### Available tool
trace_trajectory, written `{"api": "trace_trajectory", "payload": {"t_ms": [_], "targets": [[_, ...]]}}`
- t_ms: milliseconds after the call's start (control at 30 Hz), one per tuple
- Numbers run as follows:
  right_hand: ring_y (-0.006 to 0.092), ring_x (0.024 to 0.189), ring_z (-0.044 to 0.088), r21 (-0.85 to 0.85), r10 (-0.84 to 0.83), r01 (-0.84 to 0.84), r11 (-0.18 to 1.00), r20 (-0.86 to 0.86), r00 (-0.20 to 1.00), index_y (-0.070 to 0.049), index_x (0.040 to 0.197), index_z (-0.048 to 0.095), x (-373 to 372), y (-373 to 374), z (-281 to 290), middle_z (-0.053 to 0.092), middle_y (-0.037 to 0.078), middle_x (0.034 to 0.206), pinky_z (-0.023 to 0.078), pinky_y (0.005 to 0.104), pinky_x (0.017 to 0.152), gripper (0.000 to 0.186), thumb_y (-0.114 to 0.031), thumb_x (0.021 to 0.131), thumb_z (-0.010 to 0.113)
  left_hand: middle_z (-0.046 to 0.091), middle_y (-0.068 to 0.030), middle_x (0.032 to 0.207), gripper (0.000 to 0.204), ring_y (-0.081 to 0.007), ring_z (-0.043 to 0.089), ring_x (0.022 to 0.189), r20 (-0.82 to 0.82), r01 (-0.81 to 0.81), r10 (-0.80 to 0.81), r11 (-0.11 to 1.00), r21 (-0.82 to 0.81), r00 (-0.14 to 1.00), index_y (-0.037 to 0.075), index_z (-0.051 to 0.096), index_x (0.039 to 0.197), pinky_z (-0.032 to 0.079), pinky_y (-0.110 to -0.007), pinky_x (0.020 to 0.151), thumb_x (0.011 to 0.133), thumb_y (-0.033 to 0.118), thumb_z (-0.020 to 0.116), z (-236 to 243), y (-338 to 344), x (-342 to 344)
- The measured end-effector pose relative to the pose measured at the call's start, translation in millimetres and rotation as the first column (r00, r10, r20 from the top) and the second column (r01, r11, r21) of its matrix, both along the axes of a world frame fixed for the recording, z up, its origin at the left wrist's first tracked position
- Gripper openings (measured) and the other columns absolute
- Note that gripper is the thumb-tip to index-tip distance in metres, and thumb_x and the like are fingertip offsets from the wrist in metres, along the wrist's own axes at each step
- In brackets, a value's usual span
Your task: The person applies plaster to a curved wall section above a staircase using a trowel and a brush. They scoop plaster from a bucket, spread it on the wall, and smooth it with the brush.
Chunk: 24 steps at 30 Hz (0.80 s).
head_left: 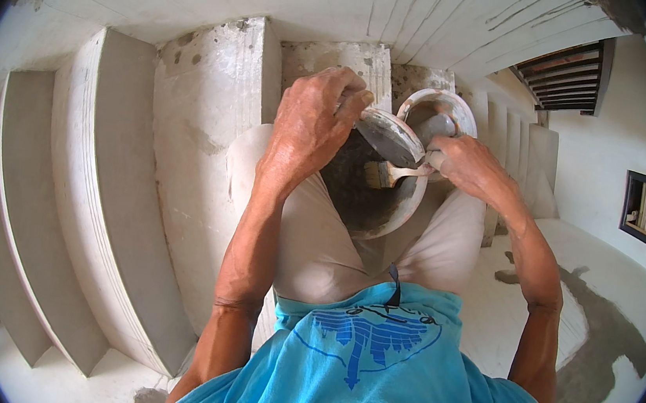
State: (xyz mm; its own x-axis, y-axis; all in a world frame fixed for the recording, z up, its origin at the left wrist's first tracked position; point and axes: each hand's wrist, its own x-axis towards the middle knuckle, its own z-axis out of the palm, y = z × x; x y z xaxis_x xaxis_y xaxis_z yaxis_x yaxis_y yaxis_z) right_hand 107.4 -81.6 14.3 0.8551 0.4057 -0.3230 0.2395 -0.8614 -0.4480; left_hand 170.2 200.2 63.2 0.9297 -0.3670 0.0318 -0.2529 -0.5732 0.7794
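My left hand (321,111) pinches the rim of a small round container (391,139), tilted, with grey residue inside it. Its fingers are closed at the container's left edge. My right hand (470,166) grips a paintbrush (393,174) by its pale handle, bristles pointing left. Beneath both hands, between my knees, stands a wide bucket (406,220) with a dark, grey-smeared inside. The brush lies over this bucket's opening, just below the tilted container. Whether the bristles touch the bucket wall cannot be made out.
A second, whitish bucket (470,116) stands just beyond my right hand, with something pale inside. Plastered stair steps (116,180) rise on the left. Wet grey patches (608,334) mark the floor at right. A streaked wall (320,1) runs along the far side.
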Motion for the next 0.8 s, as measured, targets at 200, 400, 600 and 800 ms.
{"api": "trace_trajectory", "payload": {"t_ms": [200, 400, 600, 800], "targets": [[0.0336, 0.072, 0.062, 0.216, -0.219, 0.328, 0.919, -0.412, 0.885, 0.002, 0.101, 0.065, -6, -14, 1, 0.064, 0.019, 0.076, 0.052, 0.0405, 0.07, 0.034, -0.006, 0.068, 0.067, 0.071, -0.0156, 0.086, 0.027, -0.023, 0.066, 0.077, -0.096, -0.121, 0.115, 0.991, -0.062, 0.989, -0.003, 0.07, 0.103, 0.051, -0.037, 0.074, 0.094, 0.022, 0.064, -29, 5, 2], [0.0259, 0.074, 0.059, 0.22, -0.08, 0.167, 0.961, -0.358, 0.93, -0.001, 0.109, 0.065, -5, -21, -11, 0.063, 0.014, 0.083, 0.05, 0.0367, 0.075, 0.051, -0.008, 0.058, 0.065, 0.071, -0.0179, 0.086, 0.023, -0.0287, 0.068, 0.078, -0.151, -0.158, 0.14, 0.981, -0.116, 0.979, -0.003, 0.071, 0.098, 0.052, -0.04, 0.074, 0.092, 0.019, 0.067, -44, 13, 0], [0.0203, 0.072, 0.061, 0.319, -0.18, 0.37, 0.873, -0.494, 0.85, 0.002, 0.114, 0.063, -3, -36, -2, 0.067, 0.013, 0.09, 0.052, 0.033, 0.069, 0.051, -0.011, 0.065, 0.063, 0.069, -0.0209, 0.082, 0.022, -0.0316, 0.068, 0.076, -0.221, 0.087, -0.1, 0.994, -0.068, 0.97, -0.003, 0.072, 0.095, 0.052, -0.042, 0.072, 0.091, 0.018, 0.068, -41, 9, -10], [0.0173, 0.069, 0.064, 0.386, -0.092, 0.672, 0.632, -0.823, 0.56, 0.003, 0.121, 0.057, -27, -34, -13, 0.066, 0.014, 0.093, 0.054, 0.03, 0.059, 0.057, -0.022, 0.071, 0.066, 0.067, -0.0141, 0.073, 0.023, -0.023, 0.065, 0.069, -0.481, 0.273, -0.293, 0.955, -0.113, 0.827, 0.0, 0.073, 0.093, 0.052, -0.039, 0.069, 0.093, 0.022, 0.066, -33, 3, -17]]}}
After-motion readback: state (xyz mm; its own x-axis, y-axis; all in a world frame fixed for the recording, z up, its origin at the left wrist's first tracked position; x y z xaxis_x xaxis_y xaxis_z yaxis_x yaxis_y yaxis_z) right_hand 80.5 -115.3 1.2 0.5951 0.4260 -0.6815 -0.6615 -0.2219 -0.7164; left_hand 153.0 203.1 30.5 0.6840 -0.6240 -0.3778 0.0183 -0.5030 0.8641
